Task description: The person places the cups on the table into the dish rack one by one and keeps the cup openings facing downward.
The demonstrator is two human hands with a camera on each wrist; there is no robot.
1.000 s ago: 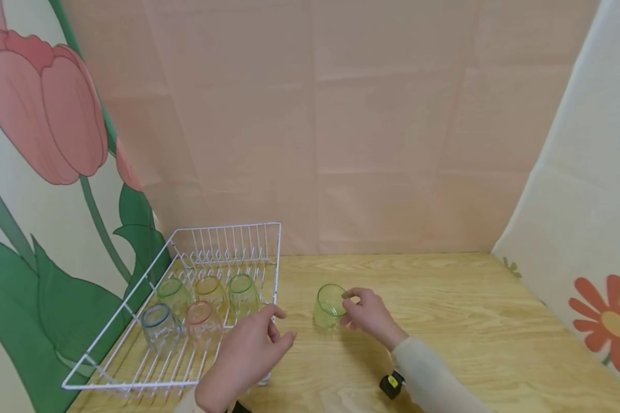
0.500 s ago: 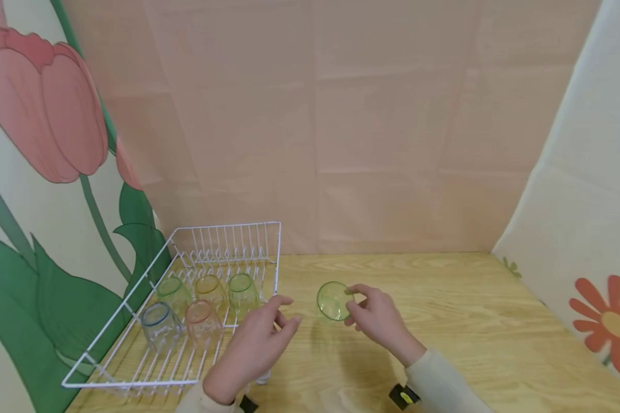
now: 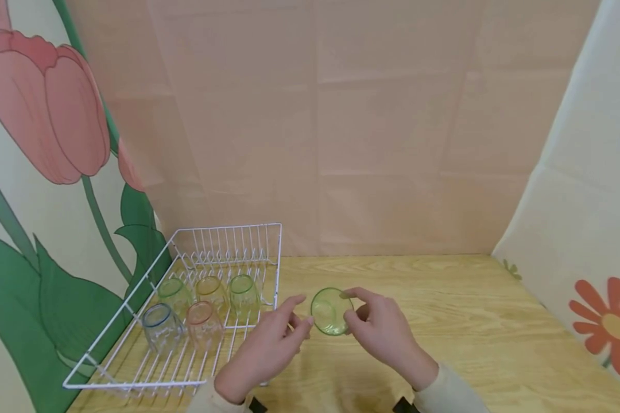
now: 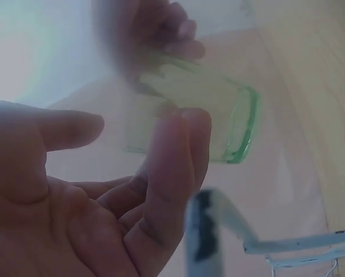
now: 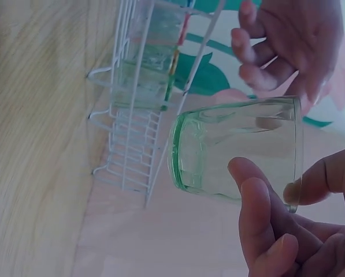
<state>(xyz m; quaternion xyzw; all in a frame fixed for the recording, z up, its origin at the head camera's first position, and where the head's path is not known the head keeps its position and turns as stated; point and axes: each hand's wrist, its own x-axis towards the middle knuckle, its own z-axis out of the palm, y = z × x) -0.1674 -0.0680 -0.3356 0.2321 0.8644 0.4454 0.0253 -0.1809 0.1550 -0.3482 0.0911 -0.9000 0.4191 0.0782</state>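
A clear green drinking glass (image 3: 332,311) is held above the wooden table by my right hand (image 3: 384,327), mouth up. That hand's thumb and fingers pinch its right side near the rim; in the right wrist view the thick green base of the glass (image 5: 236,151) faces the table. My left hand (image 3: 271,341) stands just left of the glass, its fingers loosely bent and holding nothing. In the left wrist view, the left fingers (image 4: 178,167) overlap the glass (image 4: 230,115).
Left of the hands stands a white wire dish rack (image 3: 134,383). Several glasses sit in it, among them a blue one (image 3: 161,327), a pink one (image 3: 202,321) and a yellow one (image 3: 212,293). A pink cloth (image 3: 382,143) hangs behind the table (image 3: 470,321).
My right hand has lifted the green glass off the table and drawn it closer, its mouth tipping toward the head camera. The left hand has moved right, up to the glass.
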